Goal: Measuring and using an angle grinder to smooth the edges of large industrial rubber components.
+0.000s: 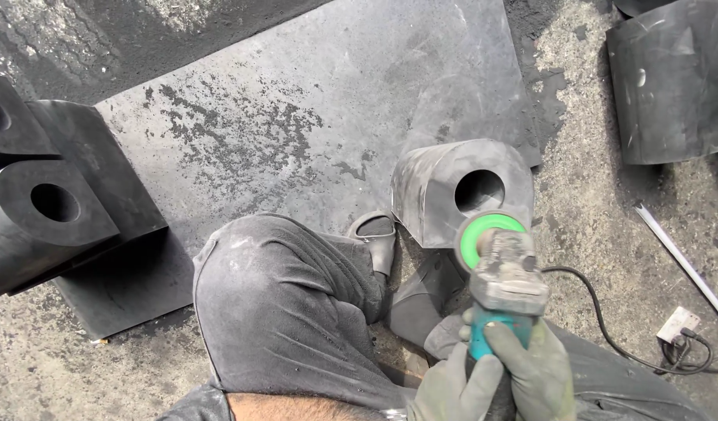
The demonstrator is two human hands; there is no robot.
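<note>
Left: we see our knee (285, 312) and shoe (377, 234) near rubber block (444, 191) on floor mat (312, 101). Left hand (452, 386), right hand (534, 366) both clenched around angle grinder (503, 273); disc touches block edge. Kickback may hit leg; cable (600, 320) may snag.

A large dark metal sheet (312, 117) lies flat on the gritty concrete floor (600, 187), its surface scuffed and blotched with darker patches. At the left edge, black rubber blocks (47, 203) with round bores sit stacked on the sheet's corner, tilted toward the camera. In the upper right corner stands a curved black rubber piece (670, 78), well apart from the sheet. A thin pale metal rod (682, 261) lies slanted on the floor at the right. Near it, a white socket box (678, 323) rests on the floor with a black plug and coiled cable (690, 360) beside it.
</note>
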